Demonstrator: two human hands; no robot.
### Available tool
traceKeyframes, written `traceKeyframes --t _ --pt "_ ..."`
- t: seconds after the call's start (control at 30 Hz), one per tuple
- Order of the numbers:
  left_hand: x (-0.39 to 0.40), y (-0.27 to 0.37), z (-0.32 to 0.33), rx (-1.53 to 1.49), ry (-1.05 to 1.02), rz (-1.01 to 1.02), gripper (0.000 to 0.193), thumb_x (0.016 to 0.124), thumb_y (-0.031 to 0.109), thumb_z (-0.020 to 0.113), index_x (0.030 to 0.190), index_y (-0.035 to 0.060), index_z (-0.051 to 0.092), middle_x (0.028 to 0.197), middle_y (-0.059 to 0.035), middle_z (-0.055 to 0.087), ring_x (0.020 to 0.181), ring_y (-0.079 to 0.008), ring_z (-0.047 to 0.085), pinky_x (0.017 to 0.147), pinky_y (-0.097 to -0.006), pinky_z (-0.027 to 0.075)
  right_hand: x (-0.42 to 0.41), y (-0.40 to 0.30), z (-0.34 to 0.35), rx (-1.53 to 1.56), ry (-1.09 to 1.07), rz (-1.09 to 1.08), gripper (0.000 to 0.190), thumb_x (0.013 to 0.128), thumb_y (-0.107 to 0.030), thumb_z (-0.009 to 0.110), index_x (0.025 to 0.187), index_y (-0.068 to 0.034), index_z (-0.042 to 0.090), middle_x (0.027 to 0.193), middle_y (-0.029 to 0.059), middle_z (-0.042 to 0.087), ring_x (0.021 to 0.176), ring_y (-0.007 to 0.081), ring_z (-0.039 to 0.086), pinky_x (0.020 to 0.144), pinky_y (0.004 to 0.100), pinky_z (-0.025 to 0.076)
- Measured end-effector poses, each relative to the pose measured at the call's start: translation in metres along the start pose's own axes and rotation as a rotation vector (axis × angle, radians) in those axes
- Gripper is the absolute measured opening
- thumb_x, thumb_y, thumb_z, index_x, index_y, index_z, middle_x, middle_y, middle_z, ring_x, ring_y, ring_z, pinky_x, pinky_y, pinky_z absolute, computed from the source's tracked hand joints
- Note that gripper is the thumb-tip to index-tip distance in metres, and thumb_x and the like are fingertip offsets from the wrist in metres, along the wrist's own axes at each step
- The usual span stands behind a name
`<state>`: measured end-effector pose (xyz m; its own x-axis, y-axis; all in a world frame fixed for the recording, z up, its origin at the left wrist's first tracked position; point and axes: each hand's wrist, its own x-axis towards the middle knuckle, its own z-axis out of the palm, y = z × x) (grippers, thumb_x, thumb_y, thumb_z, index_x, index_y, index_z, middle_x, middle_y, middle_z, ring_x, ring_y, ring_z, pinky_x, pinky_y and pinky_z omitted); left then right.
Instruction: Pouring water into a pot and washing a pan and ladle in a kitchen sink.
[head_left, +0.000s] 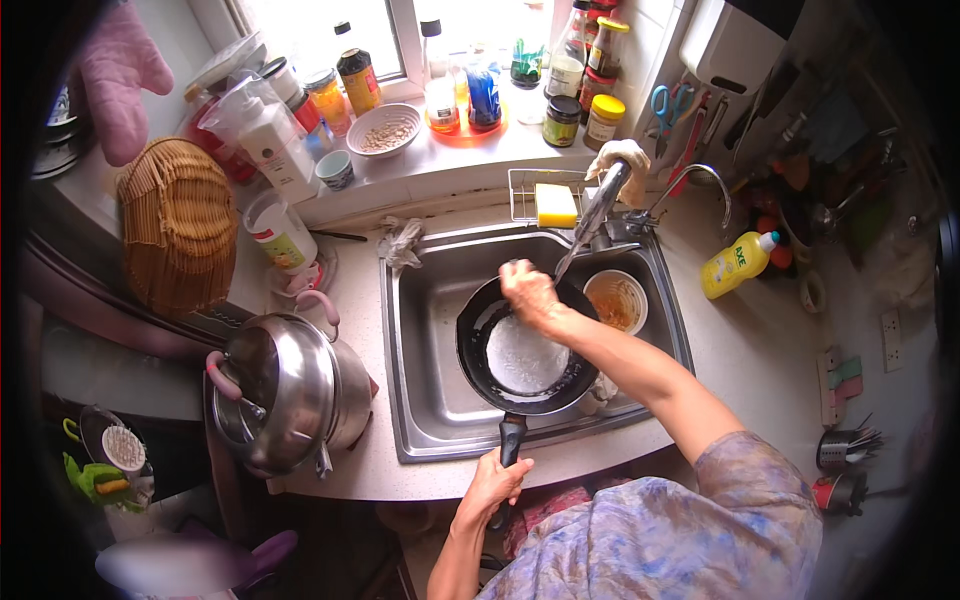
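My left hand (491, 484) grips the black handle of a frying pan (527, 356), held over the stainless steel sink (424, 390). Soapy-looking water covers the middle of the pan's base. Over the pan's far side is my right hand (531, 296), its fingers curled and blurred; whether something is inside them I cannot tell. From the faucet (609, 184), a stream of water runs down beside that hand. A white bowl (636, 294) with orange-brown residue stands in the sink, right of the pan. Part of a pale cloth (598, 396) shows below the bowl.
Left of the sink stands a large steel pot (296, 394) with a lid. A yellow sponge (556, 205) sits in a wire rack (525, 187) behind the sink. On the right counter is a yellow dish soap bottle (739, 264). Bottles and jars crowd the windowsill (465, 163).
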<state>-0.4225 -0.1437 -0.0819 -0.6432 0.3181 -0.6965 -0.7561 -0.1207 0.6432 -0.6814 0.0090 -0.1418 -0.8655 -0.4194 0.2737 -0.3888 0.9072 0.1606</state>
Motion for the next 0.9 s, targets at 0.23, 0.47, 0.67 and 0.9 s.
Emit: traceKeyframes --t 0.23,0.47,0.67,0.9 --pt "0.003 0.0 -0.003 -0.007 0.106 0.003 0.023 0.083 0.009 0.066 0.077 0.0085 0.044 0.052 0.004 0.039 0.038 -0.0049 0.035 0.033 -0.0225 0.033 -0.067 0.029 -0.02 -0.137 -0.366 -0.344 0.016 0.07 -0.012 0.059 0.078 0.001 0.063 0.086 0.0223 0.056 0.07 0.0283 0.059 0.054 0.0347 0.051" --pt "0.004 0.001 -0.006 -0.035 0.034 0.026 0.02 0.084 0.007 0.064 0.078 0.006 0.045 0.053 0.0033 0.041 0.037 -0.0055 0.037 0.032 -0.0227 0.033 -0.078 -0.023 -0.043 0.922 -0.935 -0.454 0.039 0.063 0.001 0.055 0.102 0.0 0.057 0.097 0.0196 0.058 0.096 0.0379 0.057 0.083 0.0432 0.047" --pt "-0.001 0.001 0.005 -0.012 0.052 0.047 0.019 0.083 0.009 0.064 0.079 0.0059 0.045 0.053 0.0031 0.041 0.037 -0.0056 0.036 0.033 -0.0224 0.034 -0.018 -0.052 -0.006 0.843 -0.115 -0.25 0.021 0.07 0.002 0.055 0.091 0.001 0.053 0.093 0.0213 0.053 0.076 0.0396 0.06 0.066 0.0438 0.051" --pt "0.003 -0.003 -0.002 -0.007 0.164 0.034 0.02 0.082 0.009 0.064 0.08 0.0062 0.044 0.054 0.0023 0.041 0.037 -0.0068 0.037 0.033 -0.023 0.034 -0.006 -0.009 0.029 0.273 -0.116 0.138 0.009 0.074 -0.003 0.057 0.078 0.005 0.057 0.085 0.0266 0.058 0.071 0.0357 0.065 0.059 0.0391 0.056"
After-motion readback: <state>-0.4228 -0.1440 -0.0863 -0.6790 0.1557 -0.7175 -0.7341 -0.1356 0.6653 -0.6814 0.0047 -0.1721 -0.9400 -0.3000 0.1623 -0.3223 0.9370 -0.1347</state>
